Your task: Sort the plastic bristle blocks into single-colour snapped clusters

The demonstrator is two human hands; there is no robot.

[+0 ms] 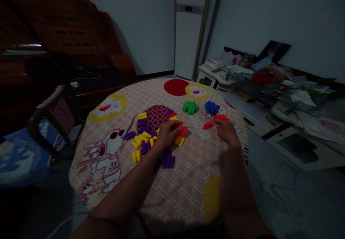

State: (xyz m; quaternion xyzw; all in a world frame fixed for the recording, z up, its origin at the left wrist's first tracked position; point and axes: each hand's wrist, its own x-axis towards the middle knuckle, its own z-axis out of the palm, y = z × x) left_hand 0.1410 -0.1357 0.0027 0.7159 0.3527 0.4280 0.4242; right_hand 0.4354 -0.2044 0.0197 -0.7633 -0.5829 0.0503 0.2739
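Observation:
My left hand [169, 134] reaches into a loose pile of plastic building blocks made of joined rounded rods. Its fingers are closed at a red block [183, 130], which lies by a yellow block [179, 140]. Purple blocks [168, 160] and more yellow blocks [141, 138] spread around and under that hand. On the right, my right hand [227, 131] has its fingertips pinched at a small group of red blocks [221, 117]. Another red block [207, 125] lies just left of it. Beyond stand a green cluster of blocks [190, 107] and a blue cluster [211, 107].
The round table [185, 192] wears a patterned cloth. A chair [58, 120] is at its left, with a wooden sofa [67, 34] behind. Along the right wall, a low cabinet [258, 120] carries papers and bags. A tall white unit [188, 37] stands in the back corner.

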